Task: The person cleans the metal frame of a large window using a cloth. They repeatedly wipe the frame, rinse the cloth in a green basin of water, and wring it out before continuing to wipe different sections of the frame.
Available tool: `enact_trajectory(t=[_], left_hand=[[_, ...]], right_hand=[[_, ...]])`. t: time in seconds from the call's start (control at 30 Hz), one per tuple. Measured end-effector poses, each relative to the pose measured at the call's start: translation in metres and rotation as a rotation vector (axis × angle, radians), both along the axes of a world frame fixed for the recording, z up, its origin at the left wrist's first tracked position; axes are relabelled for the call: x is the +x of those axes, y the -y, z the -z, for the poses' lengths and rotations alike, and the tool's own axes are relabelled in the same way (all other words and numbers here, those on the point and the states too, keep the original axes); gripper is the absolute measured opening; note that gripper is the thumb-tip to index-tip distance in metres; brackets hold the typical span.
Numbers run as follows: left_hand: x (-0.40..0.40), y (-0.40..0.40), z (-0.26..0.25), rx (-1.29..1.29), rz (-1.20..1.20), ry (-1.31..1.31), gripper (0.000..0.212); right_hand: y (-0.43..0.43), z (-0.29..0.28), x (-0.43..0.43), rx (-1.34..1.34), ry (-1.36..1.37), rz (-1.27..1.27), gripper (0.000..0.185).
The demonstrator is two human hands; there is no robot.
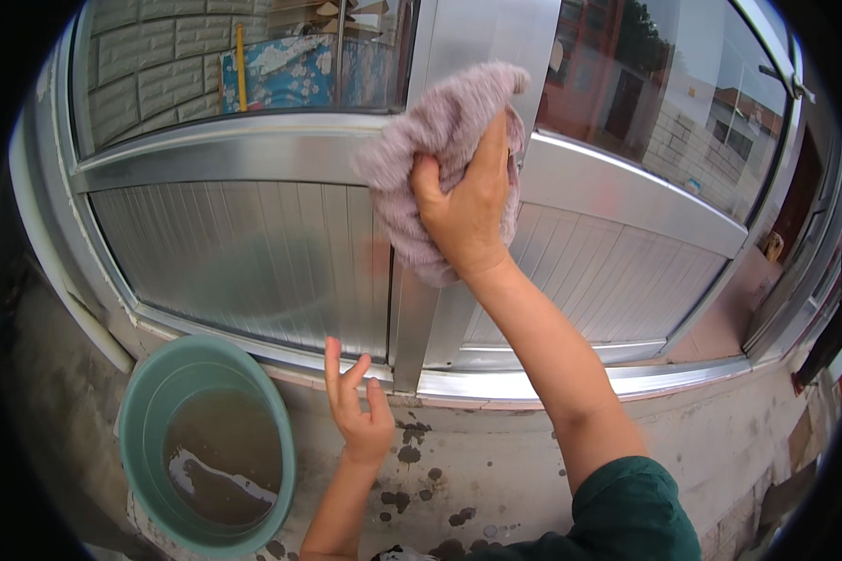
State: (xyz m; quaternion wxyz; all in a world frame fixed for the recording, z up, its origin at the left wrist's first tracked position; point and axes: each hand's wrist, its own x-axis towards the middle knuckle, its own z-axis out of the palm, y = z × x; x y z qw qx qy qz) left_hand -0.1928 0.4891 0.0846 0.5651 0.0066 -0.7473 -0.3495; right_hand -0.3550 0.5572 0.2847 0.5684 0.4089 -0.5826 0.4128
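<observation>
My right hand (466,203) grips a fluffy pinkish-purple cloth (428,151), bunched up and held against the metal frame post (490,31) between two glazed panels. The cloth hides part of that post and the thumb presses into its folds. Lower down, my left hand (358,414) is raised with its fingers apart and holds nothing. It is in front of the bottom rail, to the right of a green plastic basin (288,449) that holds murky brown water (217,442).
Ribbed metal panels (252,259) fill the lower frame below the glass (161,63). A pale pipe (56,266) runs down at the left. Wet spots dot the concrete ground (505,463). At the right, a doorway with a tiled floor (723,315) stands open.
</observation>
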Motion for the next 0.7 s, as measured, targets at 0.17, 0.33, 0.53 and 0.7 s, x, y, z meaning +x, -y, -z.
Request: enact_trajectory(t=[0.17,0.33,0.53,0.7], left_hand=[[0.033,0.000,0.026,0.205,0.019,0.014,0.028],[0.059,-0.011,0.042,0.253,0.002,0.106,0.029],[0.067,-0.035,0.042,0.301,0.131,0.189,0.026],[0.068,-0.040,0.039,0.341,0.187,0.165,0.024]], right_hand=[[-0.017,0.170,0.001,0.125,0.089,-0.028,0.078],[-0.030,0.302,0.009,0.264,0.400,-0.180,0.076],[-0.059,0.328,0.044,0.185,0.775,-0.234,0.055],[-0.100,0.165,0.064,-0.359,0.856,-0.328,0.030]])
